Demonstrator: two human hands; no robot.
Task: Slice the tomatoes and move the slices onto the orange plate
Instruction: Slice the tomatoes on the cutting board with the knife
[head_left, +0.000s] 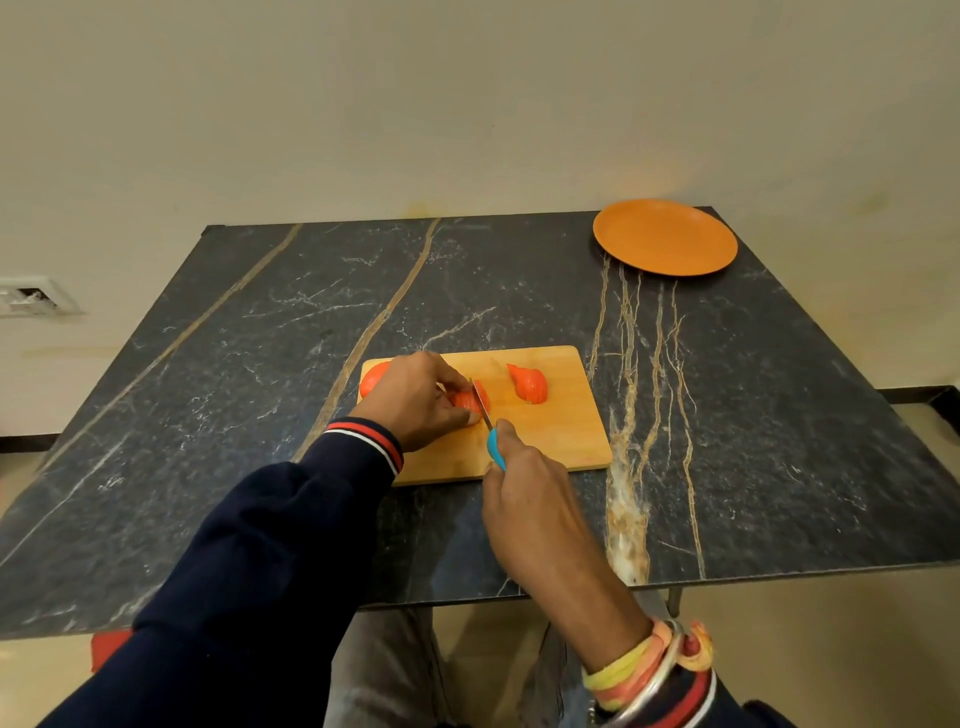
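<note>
**Cutting a tomato on the board**

Our right hand (524, 483), nearest, grips a blue-handled knife (494, 448), blade in the red tomato half (467, 400) that our left hand (415, 397) pins on the rectangular wooden cutting board (561, 441). Sliced red tomato pieces (530, 385) lie beside it. Well apart sits the round orange plate (665, 237). We read no writing.

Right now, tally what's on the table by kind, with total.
Tomato groups: 3 (whole tomato behind left hand, tomato being cut, sliced tomato)
Knife in right hand: 1
Cutting board: 1
Orange plate: 1
Total: 6
</note>
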